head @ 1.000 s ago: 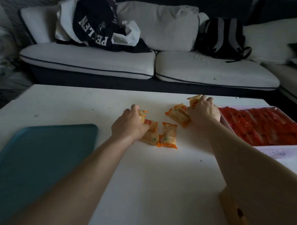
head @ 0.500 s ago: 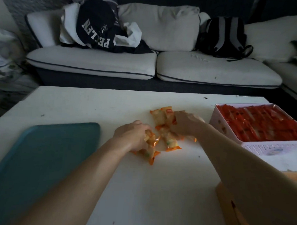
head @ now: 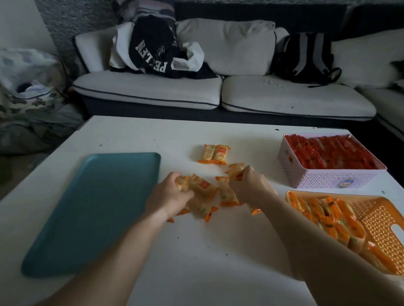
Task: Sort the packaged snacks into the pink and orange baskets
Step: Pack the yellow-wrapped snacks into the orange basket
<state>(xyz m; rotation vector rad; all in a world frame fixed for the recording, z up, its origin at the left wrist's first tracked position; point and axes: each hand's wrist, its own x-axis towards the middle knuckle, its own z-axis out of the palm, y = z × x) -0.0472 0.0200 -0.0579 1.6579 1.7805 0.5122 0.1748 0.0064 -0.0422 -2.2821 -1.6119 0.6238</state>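
Several orange-edged snack packets (head: 225, 195) lie bunched at the middle of the white table (head: 203, 257). My left hand (head: 171, 196) grips some of them at the left of the bunch. My right hand (head: 250, 187) grips others at the right, one packet sticking up past its fingers. Two more orange packets (head: 213, 154) lie side by side farther back. The pink basket (head: 329, 179) at the right holds red packets. The orange basket (head: 383, 218) in front of it holds orange packets.
A teal tray (head: 94, 208) lies flat on the left of the table. Behind the table stands a white sofa (head: 291, 99) with a dark jacket (head: 152, 49) and a black backpack (head: 304, 55) on it.
Both hands have drawn the packets nearer to me and gathered them into one bunch. Two packets stay behind farther back. The view has tilted down, showing the orange basket.
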